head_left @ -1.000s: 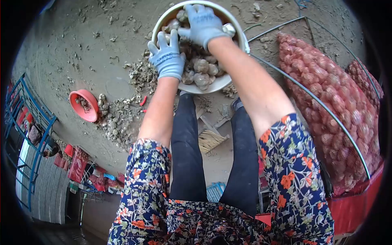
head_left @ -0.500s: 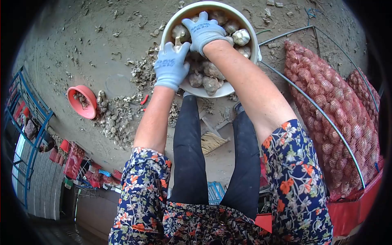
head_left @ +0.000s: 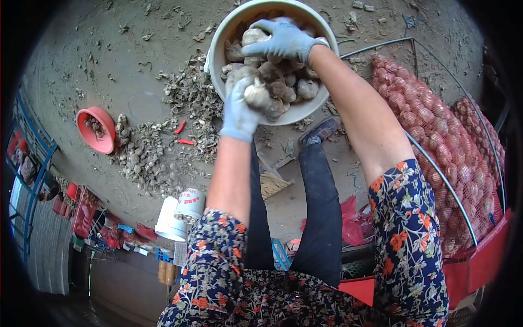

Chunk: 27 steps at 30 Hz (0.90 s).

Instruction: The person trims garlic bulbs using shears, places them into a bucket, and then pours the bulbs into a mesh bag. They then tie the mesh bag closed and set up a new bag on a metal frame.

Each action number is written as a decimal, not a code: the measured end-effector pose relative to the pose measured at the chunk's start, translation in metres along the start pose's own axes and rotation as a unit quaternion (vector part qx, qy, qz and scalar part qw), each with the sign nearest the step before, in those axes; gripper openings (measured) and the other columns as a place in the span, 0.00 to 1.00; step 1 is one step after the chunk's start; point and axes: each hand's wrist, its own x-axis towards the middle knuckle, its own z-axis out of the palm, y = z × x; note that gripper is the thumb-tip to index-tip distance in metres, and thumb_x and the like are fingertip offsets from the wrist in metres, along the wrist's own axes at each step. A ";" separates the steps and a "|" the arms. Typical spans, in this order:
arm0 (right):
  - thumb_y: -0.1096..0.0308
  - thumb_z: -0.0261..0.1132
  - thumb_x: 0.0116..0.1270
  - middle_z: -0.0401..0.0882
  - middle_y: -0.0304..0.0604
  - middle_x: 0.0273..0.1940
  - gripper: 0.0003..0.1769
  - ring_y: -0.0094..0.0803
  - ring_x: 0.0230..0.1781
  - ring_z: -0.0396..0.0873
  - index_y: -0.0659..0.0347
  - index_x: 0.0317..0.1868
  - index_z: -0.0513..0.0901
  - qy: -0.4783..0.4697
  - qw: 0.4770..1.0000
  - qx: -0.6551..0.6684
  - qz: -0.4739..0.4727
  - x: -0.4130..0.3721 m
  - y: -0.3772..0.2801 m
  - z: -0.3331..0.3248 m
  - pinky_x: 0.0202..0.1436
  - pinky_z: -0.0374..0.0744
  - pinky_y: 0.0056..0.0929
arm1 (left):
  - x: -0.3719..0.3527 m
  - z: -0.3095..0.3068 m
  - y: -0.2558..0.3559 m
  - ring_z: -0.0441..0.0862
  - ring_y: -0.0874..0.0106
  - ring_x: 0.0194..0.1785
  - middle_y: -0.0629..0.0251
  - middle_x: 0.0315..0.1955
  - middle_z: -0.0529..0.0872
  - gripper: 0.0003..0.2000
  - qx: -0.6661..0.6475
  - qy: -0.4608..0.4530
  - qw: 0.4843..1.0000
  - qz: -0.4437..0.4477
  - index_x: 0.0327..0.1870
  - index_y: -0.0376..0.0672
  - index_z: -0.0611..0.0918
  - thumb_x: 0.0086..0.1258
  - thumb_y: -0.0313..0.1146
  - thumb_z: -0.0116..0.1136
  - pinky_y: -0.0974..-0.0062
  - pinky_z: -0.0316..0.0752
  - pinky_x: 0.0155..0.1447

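Note:
A white bucket [head_left: 214, 68] with garlic bulbs [head_left: 275, 73] inside stands on the ground at the top. Both my hands wear pale blue-grey gloves. My right hand [head_left: 286, 42] is over the bucket, its thumb and fingers closed around a pale garlic bulb [head_left: 254, 36]. At the near left rim, my left hand [head_left: 241, 109] is smeared by motion; a whitish garlic bulb [head_left: 257, 95] sits against its curled fingers, which partly hide other bulbs.
Tall red mesh sacks of garlic [head_left: 436, 136] stand at right behind a bent metal rod [head_left: 444, 177]. A pink basin [head_left: 97, 129] lies tilted at left beside loose garlic [head_left: 141, 158] and husks [head_left: 190, 92]. Two white pails [head_left: 180, 212] and a straw brush [head_left: 272, 185] are nearer me.
My hands, spread over the bulbs before, now hold garlic bulbs. The right hand is lifted with its bulb, and the left has swung to the near rim. The view has shifted slightly.

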 end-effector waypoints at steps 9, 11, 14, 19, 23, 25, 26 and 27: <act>0.33 0.66 0.49 0.69 0.58 0.60 0.43 0.49 0.65 0.65 0.53 0.60 0.76 0.167 0.981 0.091 0.047 -0.029 -0.016 0.050 0.69 0.63 0.38 | 0.027 0.028 -0.013 0.77 0.65 0.55 0.63 0.53 0.79 0.20 0.001 0.051 0.999 0.001 0.57 0.50 0.75 0.73 0.51 0.46 0.59 0.73 0.62; 0.30 0.66 0.45 0.70 0.58 0.59 0.45 0.50 0.63 0.66 0.50 0.59 0.77 0.198 0.966 0.152 0.070 -0.045 -0.029 0.050 0.68 0.65 0.40 | 0.027 0.023 -0.009 0.77 0.67 0.57 0.65 0.54 0.80 0.21 -0.019 0.010 1.000 -0.014 0.59 0.50 0.75 0.71 0.51 0.51 0.64 0.73 0.63; 0.30 0.66 0.43 0.76 0.55 0.51 0.41 0.48 0.56 0.73 0.50 0.51 0.81 0.329 0.910 0.232 0.100 -0.070 -0.055 0.057 0.61 0.72 0.39 | -0.001 0.031 -0.002 0.76 0.67 0.60 0.65 0.58 0.78 0.23 0.008 -0.029 0.999 0.019 0.63 0.48 0.73 0.72 0.49 0.50 0.65 0.72 0.65; 0.46 0.72 0.46 0.73 0.58 0.56 0.34 0.54 0.58 0.71 0.56 0.51 0.79 0.450 0.853 0.257 0.062 -0.192 -0.126 0.025 0.59 0.74 0.46 | -0.143 0.094 0.005 0.72 0.61 0.64 0.58 0.63 0.72 0.25 0.122 -0.191 0.973 0.052 0.69 0.42 0.66 0.75 0.45 0.43 0.63 0.66 0.69; 0.41 0.74 0.42 0.71 0.55 0.56 0.40 0.55 0.61 0.68 0.54 0.54 0.78 0.585 0.783 0.208 0.031 -0.381 -0.181 -0.050 0.65 0.68 0.50 | -0.297 0.191 -0.035 0.74 0.61 0.63 0.56 0.61 0.73 0.25 0.229 -0.272 0.935 0.020 0.65 0.40 0.68 0.71 0.44 0.50 0.62 0.70 0.67; 0.38 0.73 0.43 0.74 0.52 0.53 0.42 0.50 0.58 0.70 0.60 0.53 0.78 0.650 0.750 0.124 -0.011 -0.485 -0.185 -0.094 0.66 0.65 0.47 | -0.365 0.252 -0.068 0.76 0.64 0.60 0.57 0.58 0.76 0.24 0.333 -0.340 0.877 0.069 0.62 0.40 0.71 0.67 0.39 0.57 0.67 0.71 0.65; 0.37 0.72 0.45 0.74 0.51 0.52 0.44 0.47 0.56 0.71 0.64 0.54 0.76 0.674 0.733 0.081 -0.039 -0.530 -0.181 -0.111 0.65 0.66 0.47 | -0.390 0.284 -0.087 0.77 0.66 0.58 0.58 0.56 0.77 0.23 0.395 -0.387 0.826 0.109 0.60 0.40 0.73 0.64 0.36 0.60 0.69 0.72 0.63; 0.42 0.71 0.50 0.73 0.50 0.53 0.42 0.44 0.56 0.72 0.66 0.56 0.73 0.714 0.699 0.008 -0.031 -0.568 -0.176 -0.119 0.64 0.67 0.45 | -0.418 0.315 -0.107 0.77 0.66 0.57 0.59 0.55 0.78 0.23 0.391 -0.447 0.797 0.105 0.59 0.39 0.74 0.63 0.36 0.60 0.69 0.72 0.63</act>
